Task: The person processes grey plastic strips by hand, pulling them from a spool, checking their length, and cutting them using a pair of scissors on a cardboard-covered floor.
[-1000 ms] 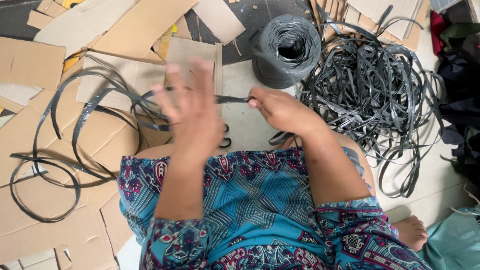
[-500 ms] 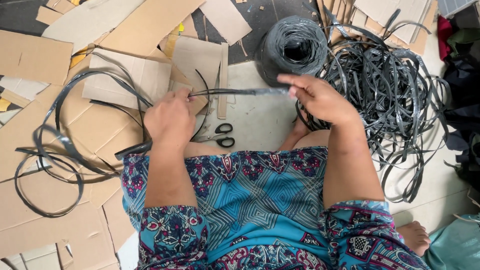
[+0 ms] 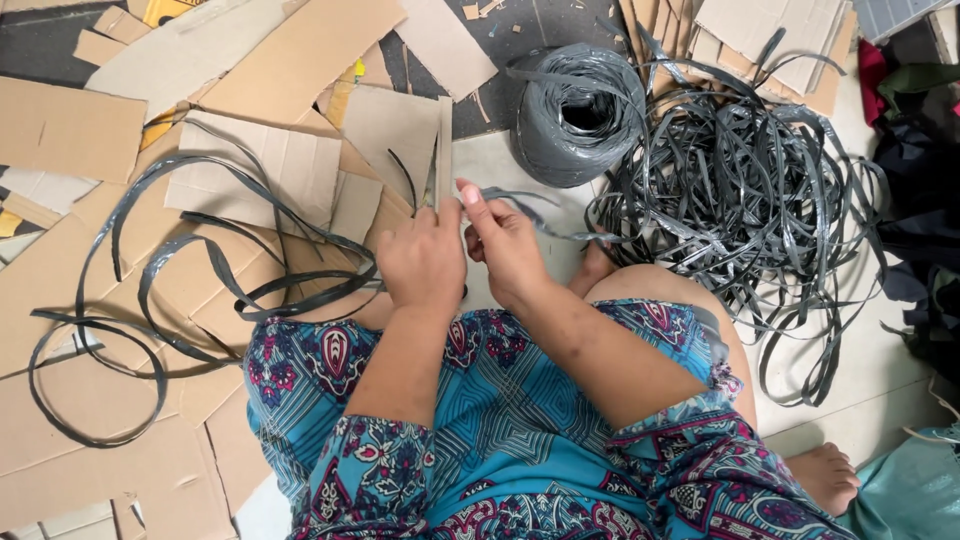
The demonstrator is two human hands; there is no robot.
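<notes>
Two hands meet close together above the person's lap: the left hand [image 3: 422,262] is curled shut around a grey plastic strap [image 3: 250,240], and the right hand [image 3: 503,243] pinches the same strap between thumb and fingers [image 3: 470,196], just beside the left. The strap runs out from the left fist in long loops over the cardboard pieces [image 3: 255,165] spread on the floor, and from the right fingers a short twisted length leads off toward the tangled heap of strap [image 3: 740,210] lying farther right (exactly where it joins the heap cannot be made out). A wound roll of grey strap [image 3: 580,115] stands on the floor beyond the hands, touching the heap's edge. A narrow cardboard strip [image 3: 443,150] rises just past the fingertips. The person's patterned blue trousers [image 3: 480,430] fill the foreground.
</notes>
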